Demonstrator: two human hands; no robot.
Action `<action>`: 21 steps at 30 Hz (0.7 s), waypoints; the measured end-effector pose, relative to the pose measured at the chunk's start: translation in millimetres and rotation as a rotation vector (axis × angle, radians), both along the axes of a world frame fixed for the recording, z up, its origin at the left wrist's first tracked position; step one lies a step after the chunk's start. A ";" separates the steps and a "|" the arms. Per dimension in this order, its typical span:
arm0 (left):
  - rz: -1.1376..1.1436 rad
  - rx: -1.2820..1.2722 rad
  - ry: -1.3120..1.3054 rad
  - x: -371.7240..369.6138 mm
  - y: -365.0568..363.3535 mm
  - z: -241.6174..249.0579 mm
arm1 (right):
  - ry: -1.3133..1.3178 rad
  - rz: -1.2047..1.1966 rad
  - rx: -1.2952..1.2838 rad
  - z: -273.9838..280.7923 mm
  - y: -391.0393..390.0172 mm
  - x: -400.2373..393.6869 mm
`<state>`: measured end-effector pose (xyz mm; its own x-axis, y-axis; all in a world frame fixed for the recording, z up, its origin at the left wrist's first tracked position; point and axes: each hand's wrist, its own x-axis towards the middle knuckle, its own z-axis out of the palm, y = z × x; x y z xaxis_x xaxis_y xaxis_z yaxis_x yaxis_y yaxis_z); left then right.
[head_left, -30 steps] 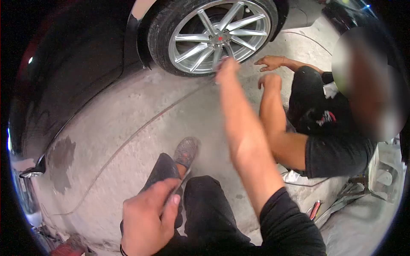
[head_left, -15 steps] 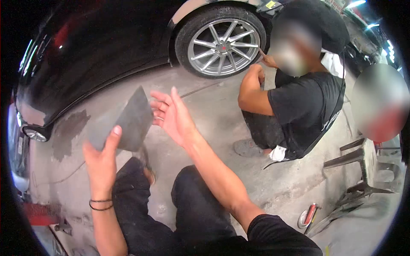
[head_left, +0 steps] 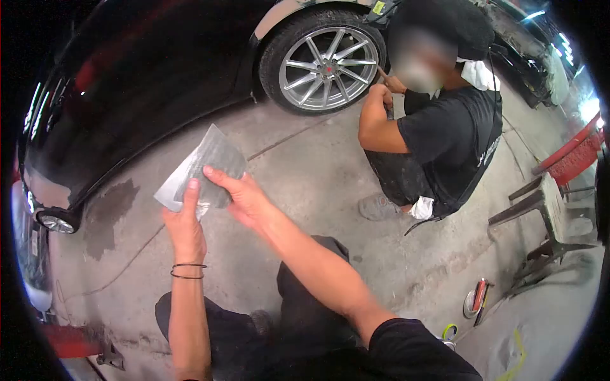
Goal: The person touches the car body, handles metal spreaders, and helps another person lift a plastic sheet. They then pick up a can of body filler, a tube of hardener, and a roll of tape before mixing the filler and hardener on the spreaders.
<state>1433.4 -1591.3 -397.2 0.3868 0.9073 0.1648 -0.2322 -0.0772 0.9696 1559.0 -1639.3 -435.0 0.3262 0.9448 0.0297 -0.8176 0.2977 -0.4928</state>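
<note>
A grey sheet of sandpaper (head_left: 215, 152), bent along its middle, is held up in front of me above the concrete floor. My left hand (head_left: 185, 222) grips its lower edge, thumb pressed on the near face. On the right edge my right hand (head_left: 244, 198) is closed as well, its thumb lying across the sheet. The fingers of both hands are mostly hidden behind it. One half of the sheet looks shiny and paler, the other darker.
A black car (head_left: 159, 70) with a silver-spoked wheel (head_left: 329, 68) stands ahead. At right a person (head_left: 445, 133) in black crouches by the wheel. A stool (head_left: 546, 206) and a red-handled tool (head_left: 479, 295) are farther right. A red object (head_left: 73, 341) lies lower left.
My right hand was apart from the sheet with fingers spread; now it has closed on the right edge. The sheet has turned and my left hand has shifted slightly right.
</note>
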 end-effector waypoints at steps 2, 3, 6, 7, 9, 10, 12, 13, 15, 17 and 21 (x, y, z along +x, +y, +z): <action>-0.125 -0.076 0.008 -10.2 2.2 -12.4 | -0.069 -0.060 -0.118 -1.7 -11.2 3.4; -0.161 -0.099 0.019 -13.0 3.5 -18.7 | -0.116 -0.090 -0.174 -3.1 -18.5 15.9; -0.248 -0.141 0.049 -22.5 4.1 -34.7 | -0.152 -0.263 -0.355 19.2 -54.7 38.1; -0.268 -0.143 0.031 -24.2 7.7 -39.0 | -0.181 -0.331 -0.369 16.9 -63.9 45.3; -0.316 -0.144 -0.004 -24.7 15.4 -49.3 | -0.294 -0.402 -0.423 17.5 -80.6 55.8; -0.359 -0.168 -0.019 -22.4 16.4 -53.4 | -0.373 -0.401 -0.464 20.4 -88.1 59.4; -0.440 -0.218 -0.049 -11.5 13.0 -59.9 | -0.503 -0.358 -0.556 28.3 -101.1 61.8; -0.484 -0.245 -0.072 -5.8 9.0 -61.8 | -0.552 -0.317 -0.609 37.6 -107.4 60.2; -0.568 -0.295 -0.122 5.4 -3.1 -63.8 | -0.640 -0.331 -0.680 47.8 -113.0 54.4; -0.620 -0.191 -0.112 13.3 -21.0 -66.0 | -0.716 -0.453 -0.713 51.2 -120.5 44.3; -0.738 0.070 0.008 9.8 -36.5 -74.4 | -0.619 -0.546 -0.716 58.8 -139.2 20.9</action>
